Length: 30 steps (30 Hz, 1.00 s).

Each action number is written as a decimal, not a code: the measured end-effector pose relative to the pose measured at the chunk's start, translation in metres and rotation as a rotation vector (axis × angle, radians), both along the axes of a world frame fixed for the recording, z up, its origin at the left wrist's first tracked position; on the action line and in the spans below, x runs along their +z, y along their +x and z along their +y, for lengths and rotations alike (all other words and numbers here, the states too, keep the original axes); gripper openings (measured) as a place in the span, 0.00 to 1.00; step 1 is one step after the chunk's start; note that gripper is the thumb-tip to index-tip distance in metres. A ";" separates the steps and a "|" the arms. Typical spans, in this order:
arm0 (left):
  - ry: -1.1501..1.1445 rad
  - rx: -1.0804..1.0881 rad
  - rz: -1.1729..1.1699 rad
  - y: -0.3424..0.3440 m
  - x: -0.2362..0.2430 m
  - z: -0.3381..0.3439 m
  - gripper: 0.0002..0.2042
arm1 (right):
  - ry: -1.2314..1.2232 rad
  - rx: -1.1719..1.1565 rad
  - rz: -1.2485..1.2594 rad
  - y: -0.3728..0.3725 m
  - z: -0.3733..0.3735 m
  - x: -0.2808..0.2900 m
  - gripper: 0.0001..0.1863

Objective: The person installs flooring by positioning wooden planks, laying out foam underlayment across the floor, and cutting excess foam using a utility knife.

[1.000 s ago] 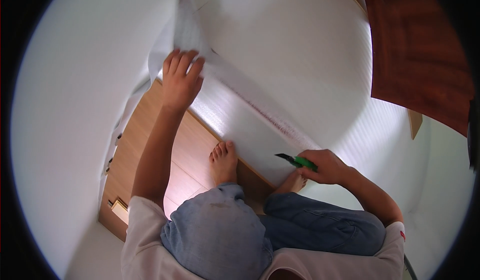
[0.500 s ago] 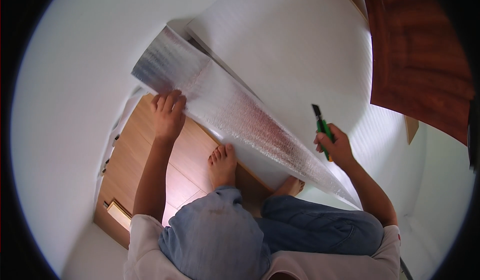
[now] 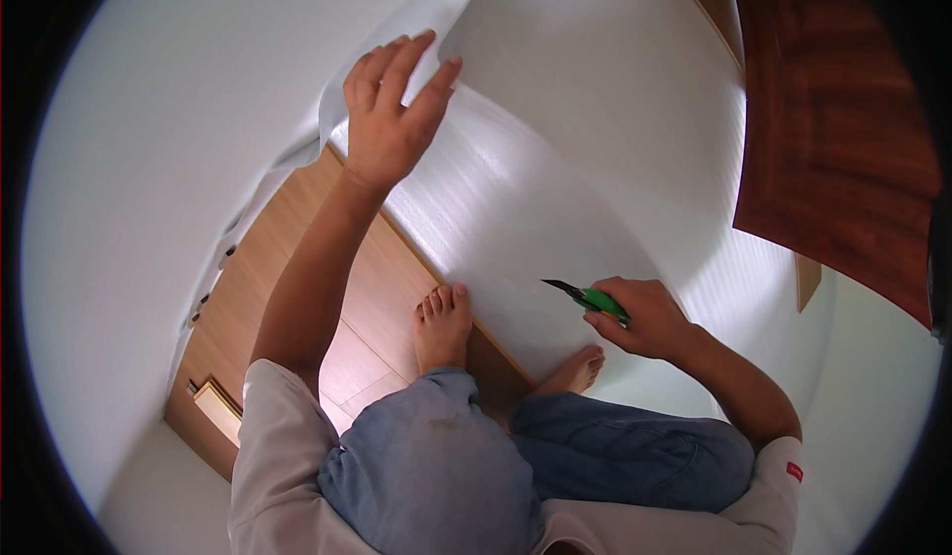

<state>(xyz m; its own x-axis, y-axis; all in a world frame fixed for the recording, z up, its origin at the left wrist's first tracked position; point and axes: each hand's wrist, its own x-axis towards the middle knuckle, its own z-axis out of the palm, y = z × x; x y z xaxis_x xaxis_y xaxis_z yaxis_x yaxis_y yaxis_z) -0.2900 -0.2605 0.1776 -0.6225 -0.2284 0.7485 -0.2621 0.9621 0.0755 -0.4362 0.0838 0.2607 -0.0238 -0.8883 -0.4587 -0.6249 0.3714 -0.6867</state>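
Note:
My left hand [image 3: 395, 114] is raised at the upper middle, fingers spread, over or against the curled-up edge of a white, sheeny foam sheet [image 3: 499, 203]; whether the fingertips touch it is unclear. My right hand [image 3: 642, 317] is closed on a green utility knife [image 3: 602, 303], held over the sheet at lower right with the dark blade pointing up and left. The sheet lies alongside wood-look boards [image 3: 290, 252], its far end lifted into a wavy fold beside the pale left wall.
My bare feet [image 3: 442, 327] and bent, jeans-covered knees [image 3: 426, 456] are below my hands. A dark red wooden panel [image 3: 833, 109] stands at upper right, with narrow light-brown boards [image 3: 809, 279] beside it. A pale wall [image 3: 139, 208] curves along the left.
The foil-faced strip seen half a second ago is flipped away, leaving white sheeting. My left hand has risen up and right with fingers spreading; the knife has tipped from upright to pointing left.

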 end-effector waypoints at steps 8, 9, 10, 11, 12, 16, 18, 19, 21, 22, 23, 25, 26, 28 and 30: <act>0.382 -0.034 -0.367 0.050 -0.096 -0.003 0.16 | 0.180 -0.030 0.053 -0.005 -0.014 -0.028 0.17; 0.353 -0.004 -0.451 0.052 -0.108 0.001 0.19 | 0.255 -0.021 0.080 -0.005 -0.021 -0.034 0.18; 0.354 -0.001 -0.449 0.053 -0.119 -0.002 0.19 | 0.255 -0.018 0.081 -0.005 -0.030 -0.042 0.18; 0.337 0.003 -0.455 0.053 -0.128 -0.003 0.20 | 0.240 -0.011 0.101 -0.002 -0.039 -0.052 0.18; 0.320 0.004 -0.456 0.050 -0.132 -0.004 0.21 | 0.225 -0.006 0.126 0.000 -0.047 -0.061 0.18; 0.310 -0.023 -0.462 0.047 -0.137 -0.014 0.21 | 0.137 -0.088 0.191 0.019 -0.092 -0.102 0.19; 0.300 -0.050 -0.469 0.049 -0.141 -0.024 0.22 | -0.007 -0.233 0.269 0.030 -0.122 -0.127 0.18; 0.299 -0.042 -0.472 0.049 -0.143 -0.026 0.22 | -0.011 -0.226 0.264 0.036 -0.140 -0.139 0.18; 0.384 -0.011 -0.417 0.045 -0.146 -0.023 0.22 | -0.128 -0.311 0.343 0.047 -0.172 -0.155 0.16; 0.386 -0.009 -0.420 0.045 -0.147 -0.021 0.22 | -0.127 -0.309 0.340 0.051 -0.187 -0.160 0.16; 0.428 0.024 -0.401 0.048 -0.149 -0.020 0.22 | -0.136 -0.322 0.365 0.058 -0.202 -0.166 0.16; 0.468 0.058 -0.377 0.048 -0.147 -0.019 0.23 | -0.148 -0.334 0.394 0.064 -0.226 -0.172 0.16; 0.465 0.072 -0.397 0.048 -0.146 -0.018 0.23 | -0.129 -0.333 0.418 0.066 -0.236 -0.175 0.16; 0.462 0.086 -0.413 0.045 -0.143 -0.019 0.23 | -0.110 -0.333 0.445 0.066 -0.251 -0.179 0.16; 0.456 0.088 -0.404 0.045 -0.142 -0.020 0.24 | -0.135 -0.323 0.458 0.067 -0.260 -0.183 0.17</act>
<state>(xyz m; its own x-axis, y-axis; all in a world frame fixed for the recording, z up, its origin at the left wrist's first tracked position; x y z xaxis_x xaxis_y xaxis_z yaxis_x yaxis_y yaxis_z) -0.2449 -0.2807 0.0357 -0.8007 -0.5337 0.2723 -0.4331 0.8296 0.3524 -0.3695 -0.1764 0.0778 -0.4735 -0.8528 -0.2206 -0.7392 0.5208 -0.4270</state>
